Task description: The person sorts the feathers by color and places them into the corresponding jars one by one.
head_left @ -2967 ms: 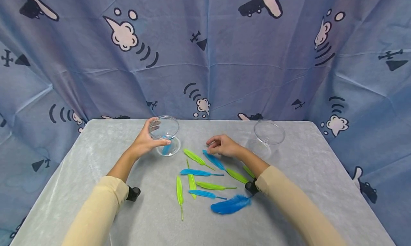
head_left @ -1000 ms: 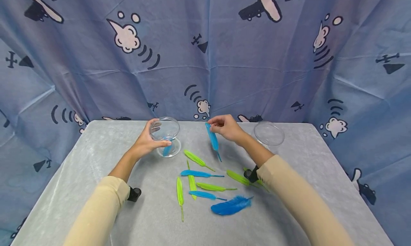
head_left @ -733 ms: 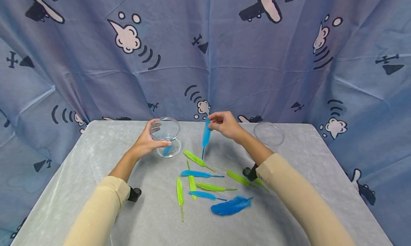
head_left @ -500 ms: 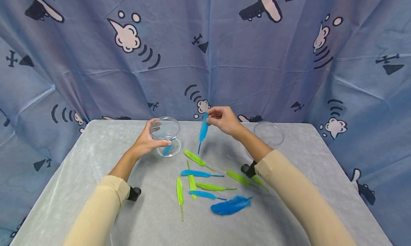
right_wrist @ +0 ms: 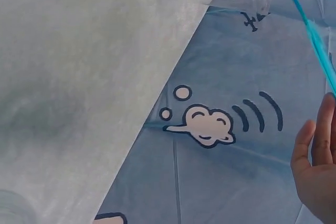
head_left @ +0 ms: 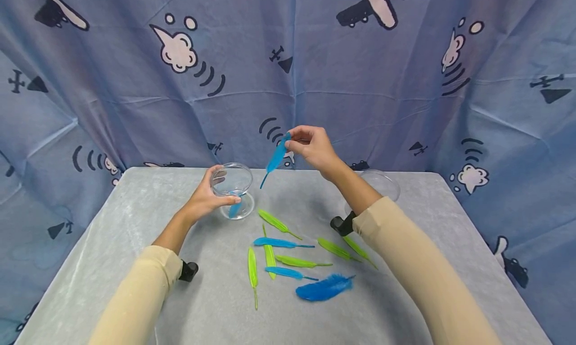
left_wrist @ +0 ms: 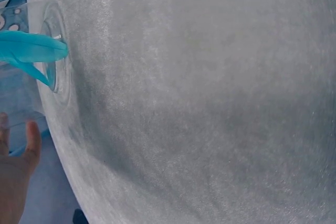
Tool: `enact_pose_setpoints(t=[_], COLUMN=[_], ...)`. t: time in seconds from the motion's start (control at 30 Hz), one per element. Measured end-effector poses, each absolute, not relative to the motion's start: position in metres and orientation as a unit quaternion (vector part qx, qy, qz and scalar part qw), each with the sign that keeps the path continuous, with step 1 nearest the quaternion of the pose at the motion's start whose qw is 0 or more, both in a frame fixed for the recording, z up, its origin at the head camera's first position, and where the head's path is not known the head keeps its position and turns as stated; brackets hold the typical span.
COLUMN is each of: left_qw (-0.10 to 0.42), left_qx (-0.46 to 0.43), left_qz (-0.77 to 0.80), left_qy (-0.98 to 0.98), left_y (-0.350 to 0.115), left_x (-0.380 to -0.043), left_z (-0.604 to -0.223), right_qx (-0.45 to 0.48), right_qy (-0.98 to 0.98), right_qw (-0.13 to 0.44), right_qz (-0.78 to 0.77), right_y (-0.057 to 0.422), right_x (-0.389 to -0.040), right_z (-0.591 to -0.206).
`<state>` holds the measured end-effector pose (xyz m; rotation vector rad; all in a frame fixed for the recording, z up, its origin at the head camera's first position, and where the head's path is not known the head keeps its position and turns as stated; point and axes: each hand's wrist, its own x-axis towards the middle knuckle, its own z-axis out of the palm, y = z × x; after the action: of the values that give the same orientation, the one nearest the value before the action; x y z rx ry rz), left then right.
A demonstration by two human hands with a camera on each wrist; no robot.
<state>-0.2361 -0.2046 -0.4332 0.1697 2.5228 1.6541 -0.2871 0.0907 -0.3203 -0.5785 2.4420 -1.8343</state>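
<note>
My left hand [head_left: 202, 199] grips a clear plastic cup [head_left: 243, 177] that stands upright near the table's back edge, thumb in front. Inside the cup lie blue feathers [left_wrist: 31, 48]; the left wrist view seems to show two overlapping. My right hand [head_left: 318, 149] pinches another blue feather [head_left: 276, 158] at its vane tip, quill pointing down and left. This feather hangs in the air to the right of the cup and apart from it. In the right wrist view the held feather [right_wrist: 317, 43] rises beyond the fingers, whose grip there is partly cut off.
Several green feathers [head_left: 297, 261] lie mid-table with two slim blue feathers [head_left: 278, 243] and a fluffy darker blue feather [head_left: 325, 288]. A second clear cup [head_left: 388, 181] stands at the back right, partly behind the right forearm. A patterned curtain [head_left: 288, 75] hangs behind the table.
My right hand has picked the blue feather off the table, raised it and carried it up and leftward toward the cup. The left hand and its cup have stayed in place.
</note>
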Motion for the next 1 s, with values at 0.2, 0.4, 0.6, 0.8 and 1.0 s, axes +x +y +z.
enact_pose_setpoints(t=[0.2,0.4,0.6,0.8,1.0], left_qw=[0.06,0.059,0.059,0.058,0.061], left_qx=[0.054,0.058,0.061,0.059,0.061], left_qz=[0.548,0.552,0.554,0.556,0.559], left_qy=[0.832,0.83,0.828,0.827,0.825], left_y=[-0.205,-0.206,-0.206,-0.205,-0.205], left_x=[-0.236,-0.236,-0.235,-0.236,-0.237], left_z=[-0.434,-0.434,-0.434,-0.435,-0.437], right_qx=[-0.163,-0.14,-0.164,-0.193,-0.204], right_qy=[0.767,0.755,0.742,0.744,0.769], right_qw=[-0.016,-0.035,-0.039,-0.046,-0.049], right_qz=[-0.62,-0.639,-0.649,-0.638,-0.603], right_y=[0.083,0.074,0.058,0.043,0.03], right_x=[-0.289,-0.289,-0.287,-0.285,-0.281], right_z=[-0.317,-0.315,-0.316,-0.324,-0.335])
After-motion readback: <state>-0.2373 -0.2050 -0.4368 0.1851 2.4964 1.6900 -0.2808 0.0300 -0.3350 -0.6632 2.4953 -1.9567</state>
